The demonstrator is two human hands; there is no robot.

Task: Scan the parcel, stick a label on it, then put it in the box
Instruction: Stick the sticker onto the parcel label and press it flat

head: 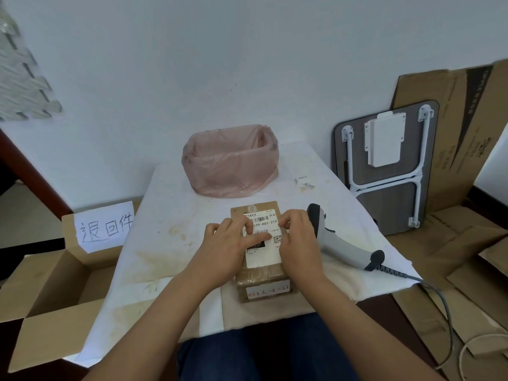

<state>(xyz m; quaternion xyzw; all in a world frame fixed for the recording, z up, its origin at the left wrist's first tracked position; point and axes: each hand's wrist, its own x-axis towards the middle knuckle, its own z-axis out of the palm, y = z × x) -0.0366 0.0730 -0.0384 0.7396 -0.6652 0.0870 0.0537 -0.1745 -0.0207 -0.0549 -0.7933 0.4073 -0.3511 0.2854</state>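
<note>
On the white cloth (170,204) covering the table, the parcel (259,259) lies flat, with both hands on its top. The left hand (225,243) spreads its fingers, pressing a small label (259,232) onto the shipping sheet; the right hand (298,240) pinches the label's right edge. Just right of the parcel lies the scanner (341,240), its cable (442,303) trailing off the table. Behind stands a bin (231,160) lined with a pink bag. Left of the table, the open box (55,284) carries a handwritten sign (104,226).
</note>
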